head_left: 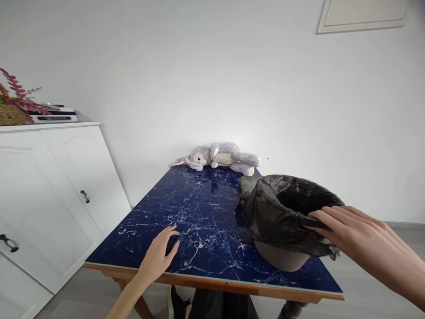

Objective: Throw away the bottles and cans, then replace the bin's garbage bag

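A bin (pixel 282 258) lined with a black plastic bag (pixel 275 221) stands at the right front of the blue marbled table (pixel 199 208), tilted in view. My right hand (pixel 352 228) grips the bag-covered rim on its right side, fingers over the edge. Toward the table's front left, my left hand (pixel 159 254) hovers over or rests on the surface with its fingers apart and nothing in it. Part of the bag bulges out at the bin's far left side.
A grey plush rabbit (pixel 222 157) lies on its side at the table's far edge by the wall. White cabinets (pixel 59 186) stand at the left, with a woven basket (pixel 11 114) on top.
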### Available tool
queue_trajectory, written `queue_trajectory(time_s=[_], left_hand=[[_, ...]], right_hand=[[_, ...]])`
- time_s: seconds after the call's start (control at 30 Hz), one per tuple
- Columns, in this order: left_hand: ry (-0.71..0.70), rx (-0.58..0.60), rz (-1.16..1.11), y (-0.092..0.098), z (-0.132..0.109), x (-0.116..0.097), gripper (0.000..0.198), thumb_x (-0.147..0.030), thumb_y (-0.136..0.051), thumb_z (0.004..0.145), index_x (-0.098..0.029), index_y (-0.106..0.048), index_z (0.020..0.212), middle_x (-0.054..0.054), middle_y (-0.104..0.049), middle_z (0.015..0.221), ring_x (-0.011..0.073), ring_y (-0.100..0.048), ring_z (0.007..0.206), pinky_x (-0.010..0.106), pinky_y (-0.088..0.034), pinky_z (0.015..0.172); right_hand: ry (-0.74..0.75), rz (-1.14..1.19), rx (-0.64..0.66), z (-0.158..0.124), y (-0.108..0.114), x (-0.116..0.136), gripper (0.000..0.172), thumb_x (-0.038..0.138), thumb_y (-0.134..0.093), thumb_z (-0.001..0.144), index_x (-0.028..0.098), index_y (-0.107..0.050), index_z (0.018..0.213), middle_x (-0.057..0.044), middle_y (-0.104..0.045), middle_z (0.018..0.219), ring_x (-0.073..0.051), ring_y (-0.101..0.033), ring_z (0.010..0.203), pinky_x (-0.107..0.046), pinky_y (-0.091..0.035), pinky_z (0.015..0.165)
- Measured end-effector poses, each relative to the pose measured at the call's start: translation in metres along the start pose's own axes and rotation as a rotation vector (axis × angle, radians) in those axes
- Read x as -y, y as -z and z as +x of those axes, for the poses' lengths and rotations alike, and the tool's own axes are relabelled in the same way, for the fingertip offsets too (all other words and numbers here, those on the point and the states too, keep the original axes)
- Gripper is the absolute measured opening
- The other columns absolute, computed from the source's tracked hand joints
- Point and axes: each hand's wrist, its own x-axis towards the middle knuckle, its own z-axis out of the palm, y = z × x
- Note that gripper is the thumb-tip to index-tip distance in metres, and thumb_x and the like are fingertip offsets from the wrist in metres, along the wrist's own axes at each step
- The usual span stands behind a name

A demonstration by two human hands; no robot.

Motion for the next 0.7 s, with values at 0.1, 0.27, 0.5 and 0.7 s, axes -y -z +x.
queue_trajectory(time_s=[0.1, 0.27, 0.5, 0.7], left_hand=[[-0.015, 0.0, 0.016, -0.002, 0.0, -0.002, 0.036, -0.05, -0.047, 0.107, -0.029, -0.065, 0.131, 0.006, -0.062, 0.152, 0.0313, -0.054, 0.145, 0.052, -0.048, 0.118], [-0.027, 0.003, 0.031, -0.001, -0.001, -0.003, 0.037, -0.049, -0.046, 0.107, -0.028, -0.064, 0.132, 0.007, -0.062, 0.152, 0.031, -0.053, 0.146, 0.051, -0.048, 0.118], [0.026, 0.035, 0.091, -0.013, 0.0, 0.002, 0.05, -0.051, -0.042, 0.108, -0.027, -0.056, 0.149, 0.006, -0.053, 0.161, 0.0312, -0.043, 0.153, 0.053, -0.041, 0.124], [0.042, 0.066, 0.154, -0.028, 0.003, 0.013, 0.058, -0.053, -0.038, 0.109, -0.027, -0.046, 0.16, 0.004, -0.045, 0.166, 0.0293, -0.037, 0.157, 0.053, -0.03, 0.129]], right_hand=[[0.05, -0.233, 0.078, -0.004, -0.002, -0.016, 0.04, 0.052, -0.037, 0.109, 0.027, -0.067, 0.104, -0.01, -0.068, 0.084, -0.03, -0.063, 0.078, -0.041, -0.044, 0.067], [0.066, -0.205, 0.014, 0.0, -0.007, -0.003, 0.051, 0.056, -0.044, 0.107, 0.025, -0.054, 0.146, -0.012, -0.069, 0.126, -0.036, -0.067, 0.11, -0.052, -0.052, 0.092], [0.211, 0.221, -0.133, -0.016, -0.03, 0.08, 0.037, 0.008, -0.061, 0.095, 0.026, -0.064, 0.127, -0.009, -0.072, 0.116, -0.029, -0.069, 0.113, -0.046, -0.057, 0.098], [-0.16, 0.769, 0.442, -0.029, -0.126, 0.108, 0.024, 0.034, -0.046, 0.109, 0.027, -0.069, 0.11, -0.007, -0.072, 0.11, -0.021, -0.072, 0.092, -0.032, -0.058, 0.078]])
